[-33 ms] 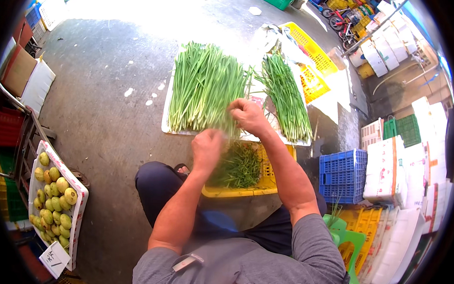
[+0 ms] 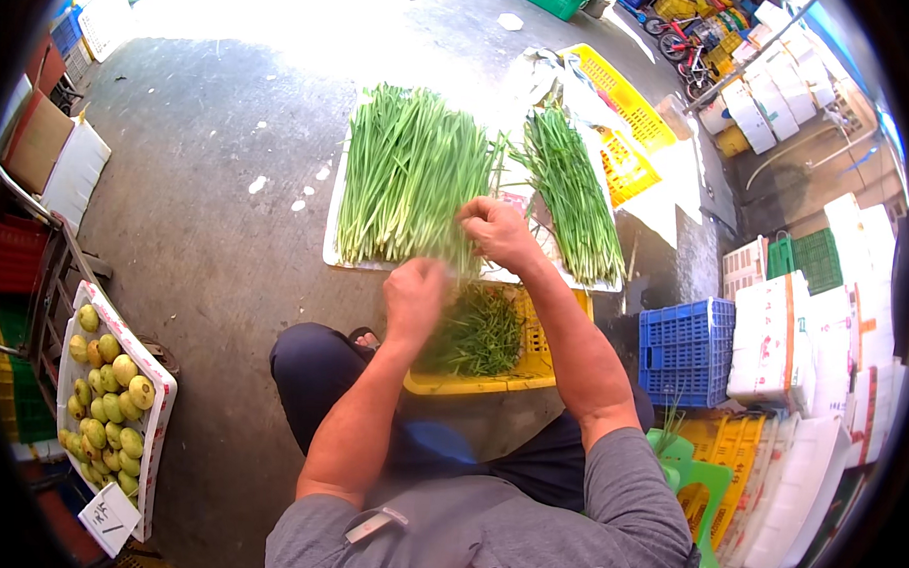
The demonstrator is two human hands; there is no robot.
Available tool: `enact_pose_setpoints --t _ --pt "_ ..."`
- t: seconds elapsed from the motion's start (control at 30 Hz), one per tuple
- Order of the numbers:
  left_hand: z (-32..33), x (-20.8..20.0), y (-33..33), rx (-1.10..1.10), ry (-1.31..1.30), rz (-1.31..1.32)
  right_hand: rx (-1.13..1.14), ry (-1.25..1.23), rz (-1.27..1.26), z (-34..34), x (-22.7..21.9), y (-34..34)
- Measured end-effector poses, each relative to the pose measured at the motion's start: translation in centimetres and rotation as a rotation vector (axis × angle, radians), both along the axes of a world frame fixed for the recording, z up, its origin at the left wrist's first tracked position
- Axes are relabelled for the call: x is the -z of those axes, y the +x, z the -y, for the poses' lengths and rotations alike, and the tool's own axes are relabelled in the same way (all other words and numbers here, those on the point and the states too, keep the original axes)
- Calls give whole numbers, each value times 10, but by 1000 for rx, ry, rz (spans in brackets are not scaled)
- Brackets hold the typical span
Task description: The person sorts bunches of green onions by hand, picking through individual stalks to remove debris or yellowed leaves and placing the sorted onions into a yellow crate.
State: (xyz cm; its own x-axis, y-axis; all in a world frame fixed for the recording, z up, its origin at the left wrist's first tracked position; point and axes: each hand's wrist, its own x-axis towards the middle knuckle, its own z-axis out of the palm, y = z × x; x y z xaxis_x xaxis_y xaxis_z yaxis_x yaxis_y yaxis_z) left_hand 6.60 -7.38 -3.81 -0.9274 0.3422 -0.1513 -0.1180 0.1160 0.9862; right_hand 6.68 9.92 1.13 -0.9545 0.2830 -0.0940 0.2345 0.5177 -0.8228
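Observation:
A thick pile of garlic chives [image 2: 393, 177], pale stem ends toward me, lies on a white foam tray [image 2: 332, 248]. To its right is a smaller bundle of garlic chives [image 2: 575, 193]. My right hand [image 2: 496, 231] is closed in a pinch at the pile's near right edge, with blurred green stems at its fingertips. Lower and to the left is my left hand [image 2: 414, 295], its fingers smeared by motion; whether they grip anything is unclear. Below both hands, a yellow crate [image 2: 540, 355] holds loose green trimmings [image 2: 488, 330].
A tray of green-yellow fruit [image 2: 110, 402] stands at left. At right are a blue crate [image 2: 685, 352], white foam boxes [image 2: 768, 340] and a green plastic stool [image 2: 710, 483]. Yellow baskets [image 2: 626, 105] lie beyond the smaller bundle. My knees flank the yellow crate.

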Motion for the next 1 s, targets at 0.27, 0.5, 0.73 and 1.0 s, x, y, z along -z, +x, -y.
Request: enact_pose_setpoints --t 0.27,0.5,0.73,1.0 --pt "-2 -5 1 17 71 62 -25 250 44 -1 10 -3" --pt "1 -1 -1 27 142 93 -59 301 2 12 4 0" --pt "-1 1 0 -2 143 97 -95 153 -53 20 -22 37" --pt "12 -16 5 233 -15 167 129 -553 8 -5 -1 148"
